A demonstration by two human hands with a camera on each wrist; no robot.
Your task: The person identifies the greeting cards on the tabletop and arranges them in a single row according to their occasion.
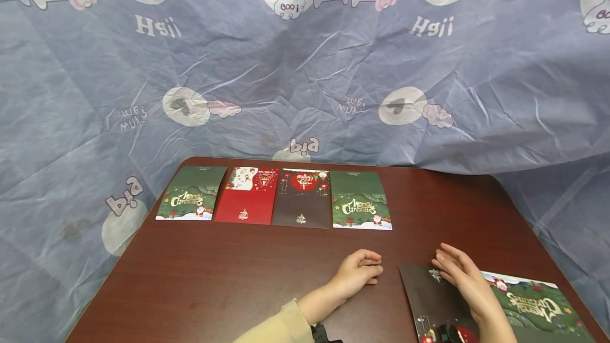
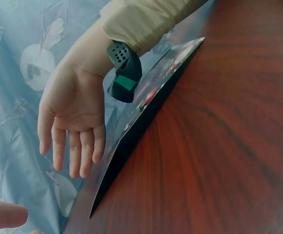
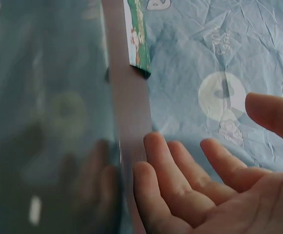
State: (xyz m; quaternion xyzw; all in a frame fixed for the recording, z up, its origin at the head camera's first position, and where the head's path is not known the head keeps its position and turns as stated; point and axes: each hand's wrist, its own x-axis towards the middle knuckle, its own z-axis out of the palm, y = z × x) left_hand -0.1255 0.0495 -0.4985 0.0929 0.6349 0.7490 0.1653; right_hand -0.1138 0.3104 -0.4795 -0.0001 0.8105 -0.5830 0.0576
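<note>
My left hand (image 1: 357,271) hovers at or rests on the brown table left of a dark brown Christmas card (image 1: 424,295), its fingers loosely bent and holding nothing. Over the right part of that card is my right hand (image 1: 469,285), fingers spread and relaxed. A green "Merry Christmas" card (image 1: 538,303) lies to its right, partly behind my forearm. In the left wrist view, the right hand (image 2: 78,107) hangs palm-visible beside the dark card (image 2: 153,92), with nothing in it. The right wrist view shows the same hand (image 3: 200,200) with loosely curled, empty fingers beside a glossy dark surface (image 3: 44,161).
Along the table's far edge lies a row of unfolded cards: a green one (image 1: 188,202), a red one (image 1: 245,205), a dark one (image 1: 302,210) and another green one (image 1: 359,210). A blue patterned cloth (image 1: 286,78) hangs behind and around the table (image 1: 229,279).
</note>
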